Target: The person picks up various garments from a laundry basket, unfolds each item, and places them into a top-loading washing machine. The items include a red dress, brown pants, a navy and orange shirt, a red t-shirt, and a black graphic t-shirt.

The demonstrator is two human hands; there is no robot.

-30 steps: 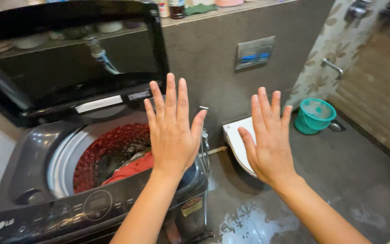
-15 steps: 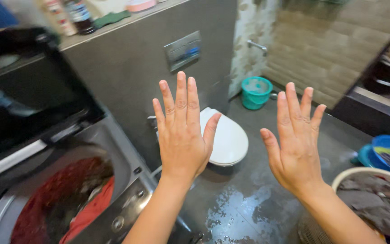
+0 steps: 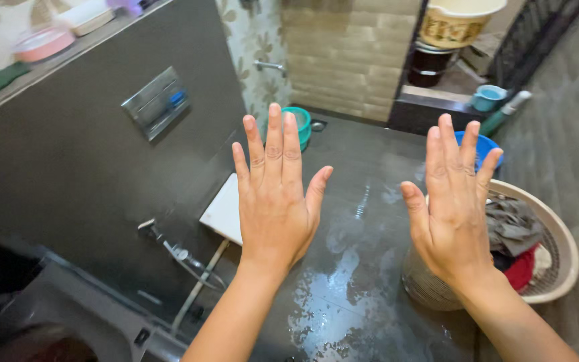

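Dead centre of the frame, both hands, left hand (image 3: 273,201) and right hand (image 3: 452,204), are spread flat, fingers splayed, holding nothing. Laundry basket (image 3: 561,258) sits lower right under the right one; reaching down into its clothes looks next.

Below me spreads a dark tiled floor (image 3: 370,167), wet and glinting where water pools (image 3: 343,295). To my left rises a dark grey half wall (image 3: 68,174) with a metal flush plate (image 3: 155,102), and its ledge (image 3: 48,57) carries small items. Beyond it I see a leaf-patterned wall (image 3: 252,47) and tan brick-look tiles (image 3: 350,53) with a tap (image 3: 269,66).
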